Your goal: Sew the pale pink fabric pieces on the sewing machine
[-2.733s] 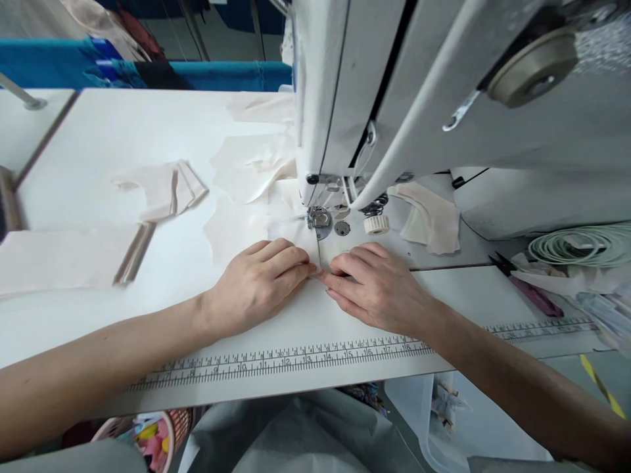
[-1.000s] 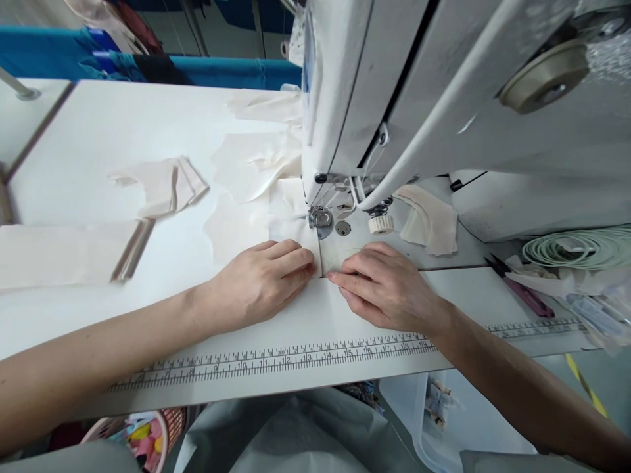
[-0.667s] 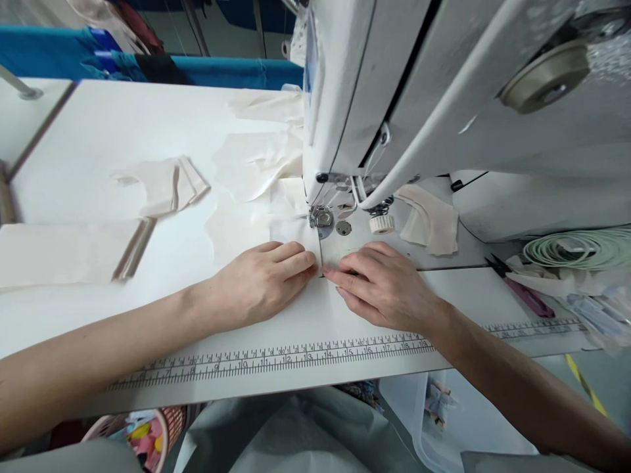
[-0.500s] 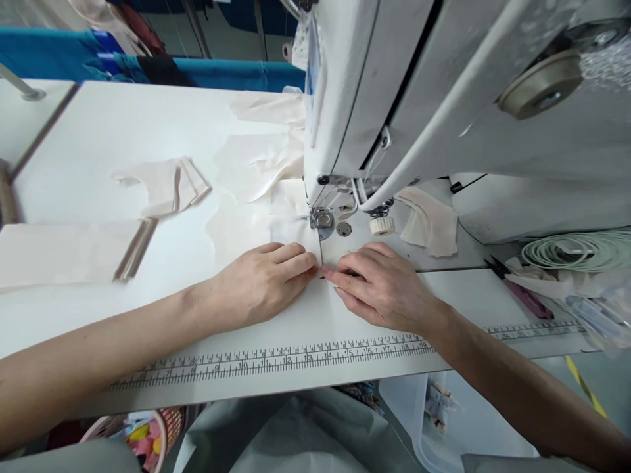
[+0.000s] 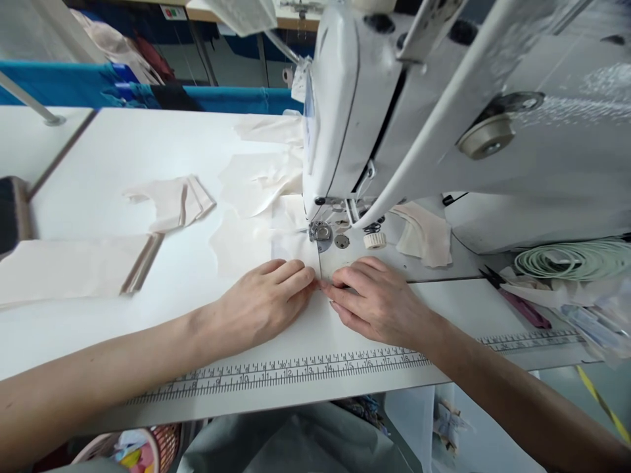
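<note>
- Near the front edge of the table [image 5: 182, 141], just behind its ruler scale [image 5: 290, 373], the left hand [image 5: 273, 299] and the right hand [image 5: 377, 302] are together at the fingertips, fingers curled; whether either grips cannot be told, as the fingers hide the contact.
- From the fingertips, the fabric piece [image 5: 302, 248] extends toward the table's back edge, reaching the presser foot [image 5: 321, 232]; its right edge looks straight.
- For a true line, align that edge with the foot; flatten the near corner; guide lightly, without pulling; the fingers should stay clear of the needle area.
- Toward the table's left edge lies the folded stack [image 5: 73, 266], well apart from the hands; leave it undisturbed.
- Toward the right end, near the front edge, lie the snips [image 5: 525, 309]; clear the wrist past them.
</note>
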`<action>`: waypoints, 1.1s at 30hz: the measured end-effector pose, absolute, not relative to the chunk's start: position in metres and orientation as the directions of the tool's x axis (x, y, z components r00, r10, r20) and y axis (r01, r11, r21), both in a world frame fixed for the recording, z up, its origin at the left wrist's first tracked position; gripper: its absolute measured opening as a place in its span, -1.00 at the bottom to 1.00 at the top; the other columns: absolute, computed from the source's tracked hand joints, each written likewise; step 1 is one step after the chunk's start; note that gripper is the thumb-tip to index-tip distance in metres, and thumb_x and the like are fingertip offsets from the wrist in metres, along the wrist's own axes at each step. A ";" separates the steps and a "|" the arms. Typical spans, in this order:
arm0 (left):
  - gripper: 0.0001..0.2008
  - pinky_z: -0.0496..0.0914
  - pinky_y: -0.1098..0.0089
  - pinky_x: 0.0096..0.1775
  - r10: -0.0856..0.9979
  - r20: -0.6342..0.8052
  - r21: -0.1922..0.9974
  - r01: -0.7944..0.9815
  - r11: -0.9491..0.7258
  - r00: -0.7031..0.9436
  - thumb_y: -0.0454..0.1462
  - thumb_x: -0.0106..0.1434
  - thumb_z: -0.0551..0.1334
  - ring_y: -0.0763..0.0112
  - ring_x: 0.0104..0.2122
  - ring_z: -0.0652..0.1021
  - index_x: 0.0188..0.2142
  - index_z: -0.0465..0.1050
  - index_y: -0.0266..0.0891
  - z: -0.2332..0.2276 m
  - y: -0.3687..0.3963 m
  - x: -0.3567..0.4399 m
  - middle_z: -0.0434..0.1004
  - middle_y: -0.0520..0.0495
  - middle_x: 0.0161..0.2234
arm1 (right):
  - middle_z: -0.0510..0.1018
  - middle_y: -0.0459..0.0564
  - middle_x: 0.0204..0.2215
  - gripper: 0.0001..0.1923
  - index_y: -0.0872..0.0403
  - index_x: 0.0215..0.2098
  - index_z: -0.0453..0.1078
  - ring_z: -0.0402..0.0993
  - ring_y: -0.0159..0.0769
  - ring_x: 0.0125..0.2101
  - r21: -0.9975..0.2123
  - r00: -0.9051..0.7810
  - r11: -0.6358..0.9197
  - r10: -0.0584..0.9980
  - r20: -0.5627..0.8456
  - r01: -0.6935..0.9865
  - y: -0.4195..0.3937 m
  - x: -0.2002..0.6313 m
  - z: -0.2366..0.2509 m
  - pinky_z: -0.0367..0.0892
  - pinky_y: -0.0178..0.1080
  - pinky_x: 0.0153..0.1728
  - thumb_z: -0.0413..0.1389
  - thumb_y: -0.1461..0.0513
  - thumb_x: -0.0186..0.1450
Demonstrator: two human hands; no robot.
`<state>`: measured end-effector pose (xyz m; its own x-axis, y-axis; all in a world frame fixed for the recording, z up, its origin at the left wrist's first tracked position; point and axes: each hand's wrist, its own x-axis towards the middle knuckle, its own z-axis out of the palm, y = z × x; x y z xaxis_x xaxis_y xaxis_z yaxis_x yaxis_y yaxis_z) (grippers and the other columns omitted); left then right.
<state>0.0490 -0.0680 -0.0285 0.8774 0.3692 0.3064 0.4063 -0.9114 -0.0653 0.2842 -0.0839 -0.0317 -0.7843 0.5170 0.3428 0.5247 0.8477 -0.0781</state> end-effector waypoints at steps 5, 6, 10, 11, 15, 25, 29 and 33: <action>-0.83 0.46 0.25 -0.25 0.376 0.321 -0.076 0.419 -0.905 0.869 -0.43 0.37 0.10 0.25 -0.20 0.51 -0.28 0.47 -0.39 -0.026 -0.073 0.052 0.50 -0.19 -0.18 | 0.50 0.00 -0.32 -0.79 0.17 -0.11 0.44 0.35 -0.31 -0.33 -0.062 -0.781 0.842 0.523 0.341 0.536 -0.084 0.283 -0.030 0.27 -0.18 -0.21 0.00 0.32 0.38; -0.82 0.47 0.25 -0.26 0.379 0.319 -0.079 0.423 -0.903 0.869 -0.43 0.38 0.10 0.25 -0.21 0.51 -0.30 0.47 -0.38 -0.026 -0.073 0.053 0.50 -0.19 -0.18 | 0.50 0.00 -0.32 -0.79 0.17 -0.11 0.44 0.35 -0.31 -0.33 -0.058 -0.781 0.842 0.522 0.343 0.537 -0.084 0.283 -0.030 0.27 -0.18 -0.21 0.00 0.32 0.38; -0.79 0.47 0.25 -0.25 0.383 0.332 -0.081 0.430 -0.899 0.862 -0.43 0.39 0.08 0.27 -0.21 0.51 -0.32 0.47 -0.36 -0.025 -0.073 0.055 0.50 -0.19 -0.17 | 0.49 -0.01 -0.33 -0.80 0.14 -0.11 0.45 0.34 -0.32 -0.34 -0.056 -0.779 0.841 0.521 0.350 0.537 -0.084 0.283 -0.029 0.27 -0.19 -0.20 0.01 0.33 0.37; -0.79 0.47 0.25 -0.25 0.381 0.338 -0.077 0.429 -0.900 0.860 -0.43 0.38 0.08 0.27 -0.21 0.51 -0.32 0.47 -0.36 -0.025 -0.073 0.055 0.50 -0.19 -0.17 | 0.49 -0.01 -0.32 -0.80 0.14 -0.10 0.45 0.34 -0.32 -0.33 -0.056 -0.779 0.842 0.519 0.352 0.536 -0.084 0.283 -0.030 0.27 -0.19 -0.20 0.02 0.33 0.37; -0.80 0.47 0.24 -0.25 0.397 0.353 -0.037 0.436 -0.899 0.847 -0.44 0.37 0.08 0.28 -0.24 0.51 -0.31 0.47 -0.38 -0.027 -0.072 0.054 0.51 -0.18 -0.18 | 0.49 0.00 -0.31 -0.79 0.15 -0.07 0.44 0.35 -0.30 -0.31 -0.053 -0.780 0.844 0.515 0.357 0.533 -0.084 0.284 -0.031 0.27 -0.18 -0.19 0.04 0.33 0.35; -0.82 0.49 0.23 -0.22 0.431 0.352 0.011 0.457 -0.889 0.831 -0.42 0.37 0.08 0.25 -0.22 0.52 -0.21 0.46 -0.41 -0.027 -0.065 0.053 0.50 -0.18 -0.20 | 0.48 0.00 -0.34 -0.81 0.18 -0.12 0.44 0.37 -0.31 -0.31 -0.066 -0.758 0.824 0.546 0.356 0.562 -0.078 0.278 -0.027 0.26 -0.18 -0.20 0.01 0.33 0.38; -0.79 0.50 0.23 -0.24 0.422 0.362 -0.015 0.458 -0.889 0.831 -0.38 0.40 0.06 0.24 -0.22 0.52 -0.15 0.45 -0.41 -0.030 -0.058 0.053 0.51 -0.19 -0.19 | 0.48 -0.01 -0.35 -0.80 0.17 -0.12 0.44 0.38 -0.32 -0.32 -0.028 -0.752 0.811 0.554 0.357 0.584 -0.074 0.277 -0.026 0.25 -0.21 -0.25 -0.01 0.32 0.39; -0.77 0.51 0.23 -0.21 0.419 0.366 -0.033 0.461 -0.887 0.831 -0.37 0.40 0.06 0.23 -0.18 0.52 -0.08 0.44 -0.43 -0.030 -0.051 0.051 0.51 -0.20 -0.16 | 0.49 -0.01 -0.32 -0.78 0.18 -0.07 0.43 0.38 -0.33 -0.34 0.017 -0.753 0.803 0.551 0.358 0.596 -0.069 0.276 -0.028 0.23 -0.22 -0.30 0.00 0.32 0.39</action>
